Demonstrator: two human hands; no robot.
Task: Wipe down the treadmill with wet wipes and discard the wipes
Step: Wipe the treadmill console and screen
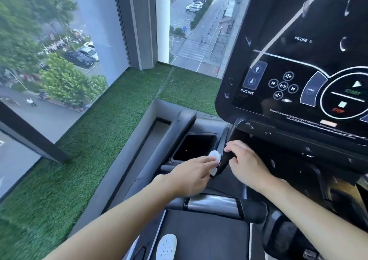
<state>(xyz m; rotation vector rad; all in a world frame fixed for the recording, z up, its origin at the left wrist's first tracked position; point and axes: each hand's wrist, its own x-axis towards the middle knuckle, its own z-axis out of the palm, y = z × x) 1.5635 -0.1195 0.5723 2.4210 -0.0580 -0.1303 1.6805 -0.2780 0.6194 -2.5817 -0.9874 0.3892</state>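
Observation:
A black treadmill fills the right and lower part of the head view, with its control console (pixel 294 84) at the upper right. My left hand (pixel 191 176) presses a white wet wipe (pixel 214 161) against the left side of a black upright handgrip (pixel 225 160) below the console. My right hand (pixel 245 164) curls its fingers over the same handgrip from the right. Most of the wipe is hidden under my left fingers.
An empty black cup holder (pixel 196 147) sits just beyond the hands. A silver-and-black crossbar (pixel 215 204) runs below my wrists. Green artificial turf (pixel 95 140) lies left of the treadmill, ending at a tall window. My white shoe (pixel 166 246) stands on the belt.

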